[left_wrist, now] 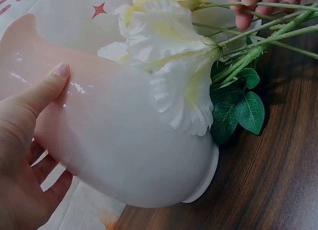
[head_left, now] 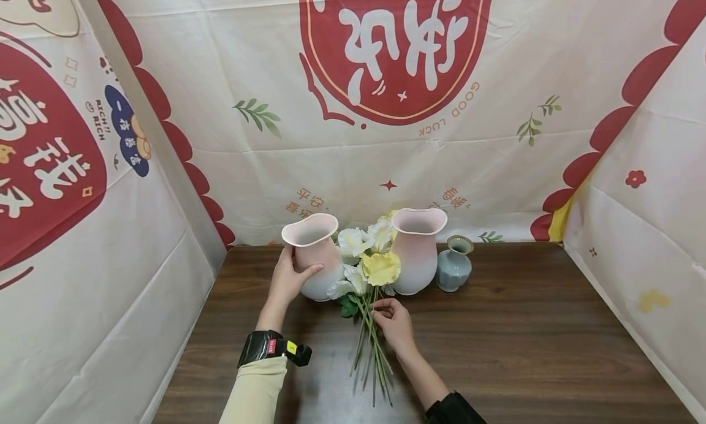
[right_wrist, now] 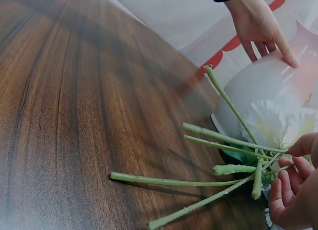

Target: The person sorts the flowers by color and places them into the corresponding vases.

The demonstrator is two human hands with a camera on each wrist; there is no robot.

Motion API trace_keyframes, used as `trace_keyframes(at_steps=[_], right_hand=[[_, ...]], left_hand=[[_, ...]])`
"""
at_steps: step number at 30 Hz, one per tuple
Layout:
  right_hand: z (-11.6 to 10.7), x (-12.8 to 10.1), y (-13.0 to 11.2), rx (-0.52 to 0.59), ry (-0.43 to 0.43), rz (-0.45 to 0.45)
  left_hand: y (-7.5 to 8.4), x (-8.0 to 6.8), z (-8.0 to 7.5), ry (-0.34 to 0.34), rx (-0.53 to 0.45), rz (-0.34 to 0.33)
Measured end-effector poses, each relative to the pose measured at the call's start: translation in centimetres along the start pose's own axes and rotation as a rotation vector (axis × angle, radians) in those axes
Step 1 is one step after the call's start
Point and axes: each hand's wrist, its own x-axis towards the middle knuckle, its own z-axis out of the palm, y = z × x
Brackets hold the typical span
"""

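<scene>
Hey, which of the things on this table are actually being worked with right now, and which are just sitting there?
In use:
- left vase, gripped by the left hand
- bunch of flowers, stems pinched by the right hand

Just sitting there:
- second pink vase, behind the flowers
- small blue-grey vase, at its right
- printed cloth backdrop

Head cam high, facing fwd/down, wrist cams close-up, low, all sharing left vase [head_left: 314, 258], stems [head_left: 371, 344].

a second pink vase [head_left: 417, 252] stands upright before me on the wooden table [head_left: 524, 338], a small blue-grey vase [head_left: 455, 266] just beside it; printed red-and-cream cloth [head_left: 342, 93] hangs behind and at both sides.
</scene>
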Motion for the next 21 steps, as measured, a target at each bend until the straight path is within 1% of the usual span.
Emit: trace_keyframes(at_steps=[2, 3, 5, 7, 10, 11, 12, 13, 14, 15, 17, 19, 20, 21], right_hand=[[-0.2, 0.0, -0.2, 0.016, -0.01, 0.006], [-0.3, -0.1, -0.3, 0.027, -0.018, 0.013], [-0.4, -0.2, -0.9, 0.04, -0.032, 0.018], [-0.5, -0.3, -1.5, 0.04, -0.043, -0.003], [-0.5, -0.3, -1.6, 0.043, -0.05, -0.013], [-0.5, -0.2, -1.4, 0.037, -0.048, -0.013], [-0.5, -0.1, -1.1, 0.031, -0.046, -0.013], [-0.5, 0.1, -0.7, 0.03, -0.044, -0.009], [-0.4, 0.2, -0.4, 0.031, -0.04, -0.001], [-0.3, 0.3, -0.1, 0.027, -0.036, -0.002], [-0.2, 0.4, 0.2, 0.02, -0.028, -0.008], [0.0, 0.5, 0.4, 0.02, -0.019, -0.02], [0.0, 0.5, 0.4, 0.02, -0.015, -0.023], [0.0, 0.5, 0.5, 0.01, -0.016, -0.035]], left_hand=[[-0.1, -0.1, 0.2, 0.013, 0.015, 0.022], [-0.1, -0.2, 0.4, 0.031, 0.024, 0.036], [0.0, -0.8, 0.8, 0.092, 0.04, 0.079], [0.3, -1.8, 1.5, 0.197, 0.055, 0.11], [0.8, -3.9, 2.7, 0.39, 0.043, 0.107], [1.0, -4.6, 3.2, 0.439, 0.022, 0.099], [1.2, -5.3, 3.7, 0.464, 0.001, 0.092], [1.4, -6.0, 4.2, 0.461, -0.024, 0.082], [1.6, -6.6, 4.7, 0.428, -0.045, 0.075], [1.7, -7.2, 5.2, 0.365, -0.06, 0.063], [1.9, -8.3, 6.3, 0.176, -0.067, 0.027], [2.0, -9.0, 7.4, -0.026, -0.022, -0.011], [2.0, -9.3, 8.0, -0.107, 0.005, -0.024], [2.0, -9.5, 8.5, -0.169, 0.035, -0.037]])
